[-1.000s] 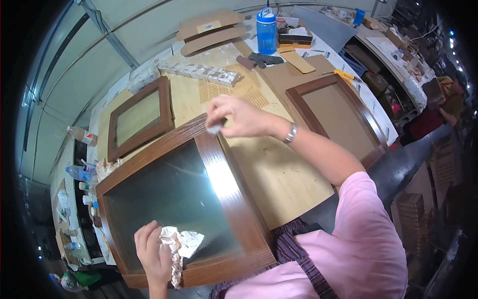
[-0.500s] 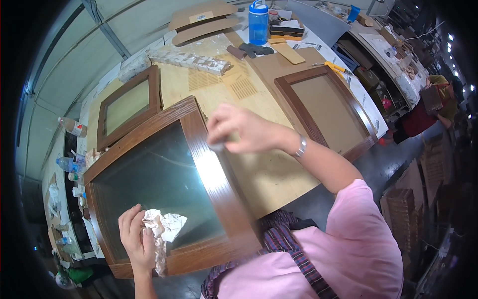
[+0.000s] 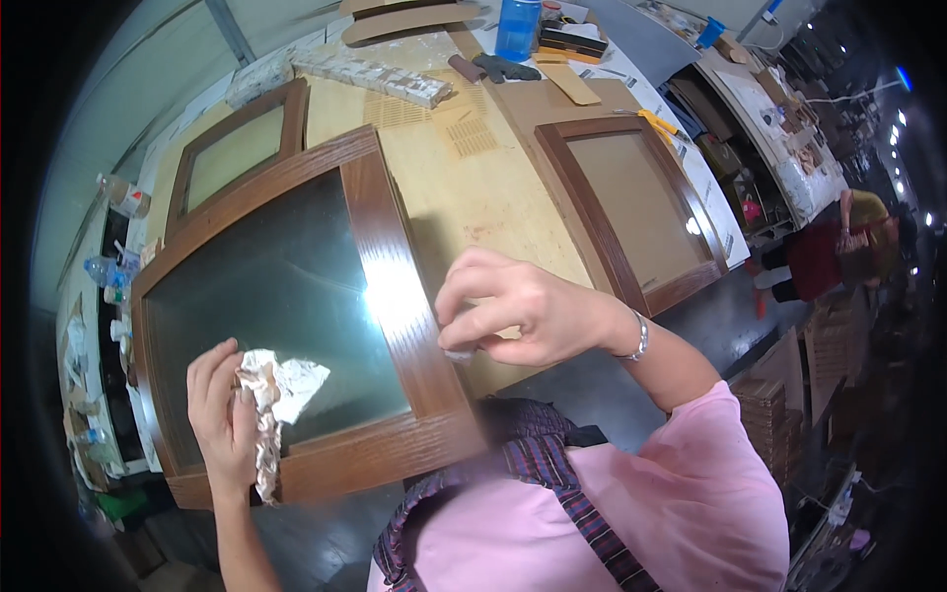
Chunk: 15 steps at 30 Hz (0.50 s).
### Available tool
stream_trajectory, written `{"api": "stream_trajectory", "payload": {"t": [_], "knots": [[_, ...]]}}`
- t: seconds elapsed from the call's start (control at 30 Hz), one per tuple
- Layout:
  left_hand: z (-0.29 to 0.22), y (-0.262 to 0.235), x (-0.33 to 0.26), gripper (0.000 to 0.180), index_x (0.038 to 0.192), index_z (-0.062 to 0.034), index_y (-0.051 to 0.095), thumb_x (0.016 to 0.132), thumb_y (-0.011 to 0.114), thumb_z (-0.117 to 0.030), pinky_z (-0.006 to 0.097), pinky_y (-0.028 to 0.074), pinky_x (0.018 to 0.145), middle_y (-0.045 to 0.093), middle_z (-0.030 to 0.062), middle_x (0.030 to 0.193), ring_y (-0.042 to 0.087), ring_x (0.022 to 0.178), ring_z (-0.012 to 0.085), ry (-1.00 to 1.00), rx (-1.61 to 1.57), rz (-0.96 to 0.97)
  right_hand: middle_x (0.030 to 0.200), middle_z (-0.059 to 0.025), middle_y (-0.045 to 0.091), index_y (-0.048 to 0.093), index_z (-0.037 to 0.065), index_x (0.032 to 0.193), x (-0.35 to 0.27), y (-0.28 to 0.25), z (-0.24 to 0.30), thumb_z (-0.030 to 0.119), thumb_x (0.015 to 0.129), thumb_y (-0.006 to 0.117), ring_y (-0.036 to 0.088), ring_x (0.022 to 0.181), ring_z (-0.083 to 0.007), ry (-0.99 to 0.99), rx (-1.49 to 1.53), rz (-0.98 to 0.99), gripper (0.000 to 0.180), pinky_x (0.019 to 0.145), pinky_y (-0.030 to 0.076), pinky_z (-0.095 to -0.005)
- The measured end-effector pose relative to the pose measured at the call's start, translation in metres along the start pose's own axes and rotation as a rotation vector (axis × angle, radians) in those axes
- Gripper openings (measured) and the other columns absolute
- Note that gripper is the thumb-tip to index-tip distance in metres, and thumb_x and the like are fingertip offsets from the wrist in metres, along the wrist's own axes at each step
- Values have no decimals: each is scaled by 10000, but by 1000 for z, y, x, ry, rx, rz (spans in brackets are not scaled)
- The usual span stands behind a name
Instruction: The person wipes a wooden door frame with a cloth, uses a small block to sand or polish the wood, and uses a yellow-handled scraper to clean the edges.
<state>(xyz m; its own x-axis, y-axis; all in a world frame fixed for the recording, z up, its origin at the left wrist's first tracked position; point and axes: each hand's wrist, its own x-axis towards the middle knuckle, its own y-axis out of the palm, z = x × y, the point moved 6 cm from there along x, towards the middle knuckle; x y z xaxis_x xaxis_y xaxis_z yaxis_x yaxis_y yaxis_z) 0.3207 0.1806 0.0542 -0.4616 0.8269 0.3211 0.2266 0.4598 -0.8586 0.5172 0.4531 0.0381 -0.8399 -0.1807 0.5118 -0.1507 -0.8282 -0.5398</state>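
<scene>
A brown wood-framed glass panel [image 3: 390,257] lies tilted before me, a bright glare on its right rail. Over the lower left of the glass, my left hand [image 3: 223,424] is closed on a crumpled white paper [image 3: 286,387], whose twisted tail hangs across the lower rail. My right hand [image 3: 528,308] is at the outer edge of the right rail, with fingers curled and pinched. A small whitish wad [image 3: 458,353] shows under its fingertips; its material is hard to make out.
A smaller glazed frame [image 3: 293,123] lies behind on the left, another brown frame [image 3: 617,252] on cardboard at right. Farther back are a wrapped strip [image 3: 380,79], a dark glove [image 3: 508,69], a blue bottle [image 3: 517,32] and a yellow-handled tool [image 3: 659,122]. Another person [image 3: 829,259] stands far right.
My right hand has come down along the right rail toward me. The left hand keeps the crumpled paper over the glass. The whole view has shifted a little.
</scene>
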Motion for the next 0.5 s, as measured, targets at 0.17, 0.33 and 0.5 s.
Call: {"api": "stream_trajectory", "payload": {"t": [0.17, 0.33, 0.5], "knots": [[-1, 3, 4, 320, 1148, 63, 643, 924, 557, -149, 424, 449, 1017, 619, 195, 1290, 567, 1188, 355, 18, -15, -14, 1025, -59, 643, 746, 77, 977, -4, 0, 7, -77, 666, 668, 590, 996, -251, 49, -61, -141, 356, 867, 494, -383], [2, 1, -2, 296, 1134, 62, 642, 939, 559, -144, 418, 450, 1017, 621, 196, 1288, 571, 1193, 346, 18, -12, -21, 1054, -64, 641, 741, 54, 1003, -34, 30, 57, -77, 667, 671, 583, 1020, -278, 27, -40, -88, 367, 888, 496, -404], [0, 3, -1, 280, 1135, 66, 643, 933, 556, -106, 419, 455, 1014, 628, 202, 1281, 578, 1182, 350, 53, -18, -40, 1012, -70, 651, 756, 52, 1005, -53, 29, 85, -59, 659, 682, 594, 962, -282, 172, -134, -228, 371, 887, 501, -392]]}}
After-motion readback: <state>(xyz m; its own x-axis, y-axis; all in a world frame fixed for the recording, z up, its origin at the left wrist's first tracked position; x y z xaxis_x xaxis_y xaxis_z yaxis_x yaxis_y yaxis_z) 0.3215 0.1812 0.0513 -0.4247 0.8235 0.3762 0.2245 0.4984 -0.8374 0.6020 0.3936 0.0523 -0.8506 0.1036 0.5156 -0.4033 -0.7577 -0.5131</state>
